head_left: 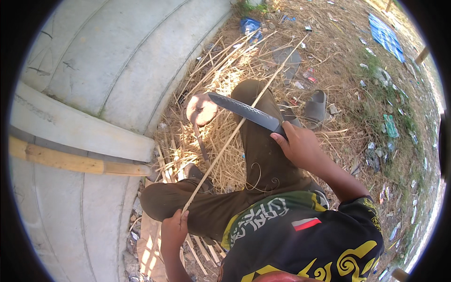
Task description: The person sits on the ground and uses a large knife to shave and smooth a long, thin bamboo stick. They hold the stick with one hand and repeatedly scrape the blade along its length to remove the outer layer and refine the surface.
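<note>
Fingers of left hand (174, 230) close round long, tan wooden strip (221, 152) | right hand (300, 144) clenches dark metal knife (264, 120), blade across strip | straw-coloured shavings (231, 167) beyond left fingers | grey panelled wall (131, 80) leftward

Roomiest way out for the right hand (299, 145) is off to its right, over the ground (345, 148), with a sandal (315, 108) sitting just past it to dodge. Going left is a lot tighter, since the knife (244, 110) sticks out across the raised knee (251, 91) toward the block (201, 109), and the wall (136, 61) shuts off everything past that. The left hand (174, 229) gets a narrow lane between the other knee (157, 199) and the wall, while the strip (225, 145) slants right across the gap between the legs.
</note>
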